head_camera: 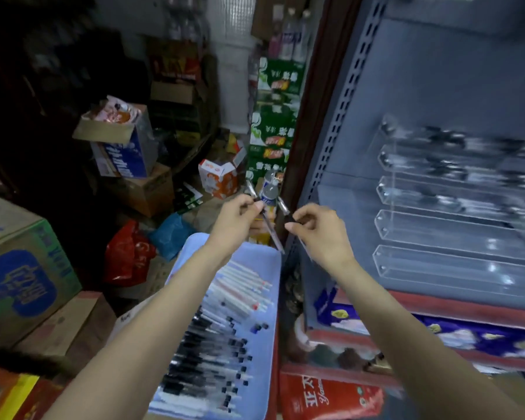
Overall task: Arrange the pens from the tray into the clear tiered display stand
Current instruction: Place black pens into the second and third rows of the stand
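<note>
Both hands are raised above the far end of the light blue tray (191, 247). My left hand (234, 219) pinches a clear pen with a black grip (272, 234), its tip slanting down to the right. My right hand (315, 228) pinches another pen (284, 206), whose silvery end sticks up to the left. Rows of several black-capped pens (206, 353) and red-capped pens (246, 286) lie in the tray. The clear tiered display stand (437, 234) sits on the grey shelf at right; its upper tiers hold several dark pens, blurred, and its lower tiers look bare.
A blue cardboard box (22, 280) stands at left, with more boxes and a red bag (128, 256) behind it. Green cartons (273, 116) are stacked at the back. Red and blue packets (331, 395) lie below the shelf's red edge (467, 307).
</note>
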`<state>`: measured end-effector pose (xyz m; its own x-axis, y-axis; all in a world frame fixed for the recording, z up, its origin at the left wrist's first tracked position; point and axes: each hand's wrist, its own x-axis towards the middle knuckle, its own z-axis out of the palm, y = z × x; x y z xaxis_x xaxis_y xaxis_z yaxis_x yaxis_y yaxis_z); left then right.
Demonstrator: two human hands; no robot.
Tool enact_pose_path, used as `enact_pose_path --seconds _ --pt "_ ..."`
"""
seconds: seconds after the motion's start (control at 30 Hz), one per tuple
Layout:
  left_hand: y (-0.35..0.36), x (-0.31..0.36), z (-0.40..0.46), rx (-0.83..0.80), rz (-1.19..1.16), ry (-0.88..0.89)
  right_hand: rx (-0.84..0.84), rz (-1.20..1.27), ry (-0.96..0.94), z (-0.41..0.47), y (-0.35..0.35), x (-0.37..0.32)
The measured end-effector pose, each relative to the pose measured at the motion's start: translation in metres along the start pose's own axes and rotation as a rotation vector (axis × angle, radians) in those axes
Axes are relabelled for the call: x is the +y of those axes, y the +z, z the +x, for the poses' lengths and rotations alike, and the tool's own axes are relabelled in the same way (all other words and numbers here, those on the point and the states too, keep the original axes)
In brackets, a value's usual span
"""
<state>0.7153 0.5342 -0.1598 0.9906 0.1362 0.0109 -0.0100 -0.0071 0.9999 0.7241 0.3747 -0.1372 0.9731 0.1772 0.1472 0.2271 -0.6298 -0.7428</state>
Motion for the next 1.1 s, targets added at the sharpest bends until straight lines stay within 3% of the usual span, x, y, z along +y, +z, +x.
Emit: enact_pose_path --seconds 0.13,0.3,0.43,0.6,0.7,0.97,1.1 --pt "0.053 0.033 0.01 -0.019 0.098 0.109 0.135 0.111 -0.028 0.009 -0.072 0.019" --pt "0.128 0.057 0.028 -0.041 0.534 0.308 0.242 0.27 -0.087 0.018 -0.146 0.051" --pt "0.169 0.069 0.033 -0.103 0.538 0.382 0.362 0.353 -0.123 0.029 -0.187 0.077" --pt "0.194 0.072 0.046 -0.043 0.531 0.411 0.432 0.348 -0.089 0.04 -0.215 0.111" --pt "0.204 0.073 0.05 -0.007 0.557 0.408 0.388 0.255 -0.073 0.05 -0.223 0.127" --pt "0.214 0.073 0.051 0.058 0.607 0.391 0.075 0.102 -0.043 0.073 -0.235 0.145" --pt "0.216 0.076 0.05 0.082 0.636 0.384 0.032 0.048 -0.084 0.079 -0.242 0.151"
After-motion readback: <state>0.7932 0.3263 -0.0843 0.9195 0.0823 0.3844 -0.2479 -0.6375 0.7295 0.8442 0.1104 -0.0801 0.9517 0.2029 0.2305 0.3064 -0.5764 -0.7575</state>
